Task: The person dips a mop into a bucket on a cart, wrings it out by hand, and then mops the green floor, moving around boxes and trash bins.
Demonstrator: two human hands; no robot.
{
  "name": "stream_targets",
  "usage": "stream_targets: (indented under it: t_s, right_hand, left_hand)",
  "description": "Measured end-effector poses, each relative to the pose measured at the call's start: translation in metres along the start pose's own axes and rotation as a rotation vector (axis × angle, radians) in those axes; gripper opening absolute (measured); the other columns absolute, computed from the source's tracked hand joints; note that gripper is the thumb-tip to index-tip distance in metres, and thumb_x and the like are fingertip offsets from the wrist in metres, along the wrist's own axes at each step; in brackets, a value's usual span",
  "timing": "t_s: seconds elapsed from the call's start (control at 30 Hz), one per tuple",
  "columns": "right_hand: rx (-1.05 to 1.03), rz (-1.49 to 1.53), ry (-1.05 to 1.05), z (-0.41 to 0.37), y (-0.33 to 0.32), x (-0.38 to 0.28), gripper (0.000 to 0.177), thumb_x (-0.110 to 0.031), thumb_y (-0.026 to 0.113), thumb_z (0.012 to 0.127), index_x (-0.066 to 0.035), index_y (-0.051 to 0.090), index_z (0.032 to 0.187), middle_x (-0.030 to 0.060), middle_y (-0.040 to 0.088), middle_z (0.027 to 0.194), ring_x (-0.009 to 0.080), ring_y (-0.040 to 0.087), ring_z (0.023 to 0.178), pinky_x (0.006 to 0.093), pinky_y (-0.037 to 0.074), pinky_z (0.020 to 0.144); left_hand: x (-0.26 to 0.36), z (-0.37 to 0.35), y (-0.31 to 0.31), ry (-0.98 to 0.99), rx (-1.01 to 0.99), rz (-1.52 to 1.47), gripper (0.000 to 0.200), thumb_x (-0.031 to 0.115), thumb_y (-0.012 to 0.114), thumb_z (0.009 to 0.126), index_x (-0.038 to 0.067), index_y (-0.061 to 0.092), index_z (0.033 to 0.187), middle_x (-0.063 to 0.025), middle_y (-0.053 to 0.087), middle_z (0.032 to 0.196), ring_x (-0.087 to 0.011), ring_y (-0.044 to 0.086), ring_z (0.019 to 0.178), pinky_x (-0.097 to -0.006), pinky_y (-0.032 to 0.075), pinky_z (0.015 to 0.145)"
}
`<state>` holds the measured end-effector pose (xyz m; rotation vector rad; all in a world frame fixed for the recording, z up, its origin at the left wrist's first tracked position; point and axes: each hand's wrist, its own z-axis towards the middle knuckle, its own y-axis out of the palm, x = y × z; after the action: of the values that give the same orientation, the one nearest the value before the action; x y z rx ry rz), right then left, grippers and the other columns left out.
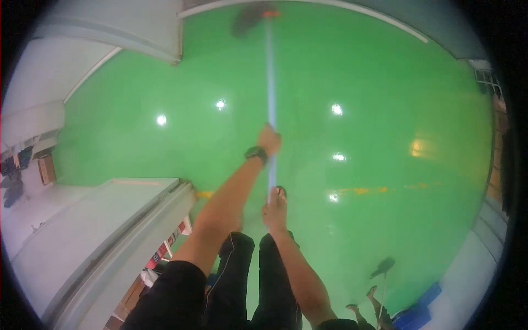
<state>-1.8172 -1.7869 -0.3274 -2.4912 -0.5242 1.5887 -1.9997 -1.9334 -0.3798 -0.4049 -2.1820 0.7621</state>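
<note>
A long-handled broom with a pale blue handle (270, 71) stretches away from me over the floor. Its dark head (250, 21), smeared by motion, lies near the far wall, with an orange-red joint where the handle meets it. My left hand (269, 140), a dark watch on its wrist, is wrapped round the middle of the handle. Closer to my body, my right hand (276, 212) grips the handle's near end. Just past that hand the tip of a foot shows.
Shiny green floor (308, 71) with a worn yellow line (363, 191) lies around me. A white wall or partition (104, 220) stands at left. At lower right are another person's feet (372, 291), a second broom (383, 268) and a blue object (415, 316).
</note>
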Motion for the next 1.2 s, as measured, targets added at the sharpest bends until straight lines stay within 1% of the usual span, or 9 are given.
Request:
stream_targets:
  t_s: [0.13,0.3,0.47,0.53,0.67,0.77,0.93,1.1,1.2]
  right_hand:
    - [-0.071,0.369,0.697,0.008,-0.034,-0.102,0.045,-0.044,0.038,0.094,-0.008,0.047,0.067,0.0061,0.046,0.053,0.0180,0.045,0.039,0.0346,0.036,0.034]
    - [-0.245,0.865,0.940,0.014,-0.007,-0.104,0.048,-0.043,0.031,0.096,-0.009,0.046,0.065,0.0056,0.040,0.046,0.0203,0.041,0.032,0.0333,0.033,0.031]
    - [-0.282,0.004,0.144,-0.050,0.042,-0.101,0.051,-0.040,0.033,0.096,-0.003,0.048,0.064,0.0090,0.041,0.043,0.0257,0.044,0.035,0.0389,0.036,0.035]
    - [-0.393,-0.080,0.386,-0.068,0.057,-0.075,0.052,-0.037,0.034,0.096,0.000,0.049,0.064,0.0124,0.045,0.045,0.0290,0.049,0.039,0.0406,0.039,0.040]
    - [-0.509,-0.311,-0.225,-0.094,0.058,-0.052,0.036,-0.030,0.051,0.086,0.003,0.051,0.101,0.0141,0.055,0.068,0.0278,0.056,0.066,0.0435,0.042,0.059]
    - [-0.372,0.109,0.127,-0.141,0.051,-0.022,0.034,-0.039,0.047,0.091,-0.006,0.052,0.081,0.0010,0.042,0.051,0.0171,0.045,0.041,0.0323,0.037,0.039]
    - [-0.224,0.284,0.913,-0.183,-0.076,-0.083,0.047,-0.055,0.040,0.090,-0.013,0.043,0.071,-0.0025,0.036,0.048,0.0076,0.035,0.034,0.0238,0.028,0.030]
    - [-0.169,0.136,0.978,-0.216,-0.116,-0.124,0.050,-0.057,0.037,0.090,-0.012,0.039,0.069,-0.0013,0.034,0.047,0.0098,0.036,0.034,0.0256,0.030,0.030]
    - [-0.211,0.082,0.955,-0.266,-0.130,-0.131,0.050,-0.055,0.036,0.091,-0.012,0.039,0.066,0.0000,0.038,0.048,0.0120,0.038,0.035,0.0273,0.032,0.032]
  left_hand:
    - [0.066,-0.017,0.027,0.030,-0.095,-0.127,0.033,0.015,0.051,0.078,-0.005,0.043,0.103,-0.0281,0.061,0.082,-0.0439,0.060,0.077,-0.0495,0.050,0.067]
    - [0.047,-0.008,-0.009,0.067,-0.096,-0.131,0.032,0.015,0.053,0.076,-0.003,0.045,0.101,-0.0265,0.061,0.079,-0.0431,0.060,0.074,-0.0500,0.049,0.065]
    - [-0.046,-0.048,-0.050,0.038,0.131,-0.056,0.032,0.013,0.055,0.075,-0.002,0.047,0.102,-0.0267,0.061,0.084,-0.0409,0.061,0.077,-0.0484,0.050,0.064]
    - [-0.089,-0.061,-0.072,-0.119,0.153,-0.096,0.031,0.012,0.055,0.075,-0.004,0.047,0.101,-0.0256,0.060,0.081,-0.0395,0.061,0.076,-0.0467,0.050,0.063]
    - [-0.109,-0.091,-0.106,-0.419,0.182,-0.152,0.027,0.010,0.055,0.075,-0.006,0.046,0.094,-0.0216,0.058,0.073,-0.0381,0.061,0.069,-0.0450,0.049,0.059]
    - [-0.121,-0.116,-0.077,-0.217,0.208,0.050,0.026,0.009,0.056,0.074,-0.006,0.045,0.093,-0.0229,0.057,0.073,-0.0387,0.059,0.070,-0.0455,0.047,0.060]
    - [-0.006,-0.214,-0.003,-0.259,-0.067,-0.245,0.040,0.013,0.058,0.076,-0.006,0.046,0.109,-0.0266,0.059,0.087,-0.0403,0.058,0.087,-0.0464,0.047,0.072]
    - [0.067,-0.275,-0.027,-0.181,-0.332,-0.088,0.046,0.013,0.052,0.078,-0.008,0.042,0.118,-0.0250,0.047,0.122,-0.0353,0.045,0.116,-0.0434,0.036,0.099]
    - [0.042,-0.330,-0.026,-0.186,-0.226,-0.264,0.044,0.012,0.053,0.078,-0.006,0.043,0.116,-0.0223,0.045,0.118,-0.0352,0.041,0.111,-0.0428,0.032,0.094]
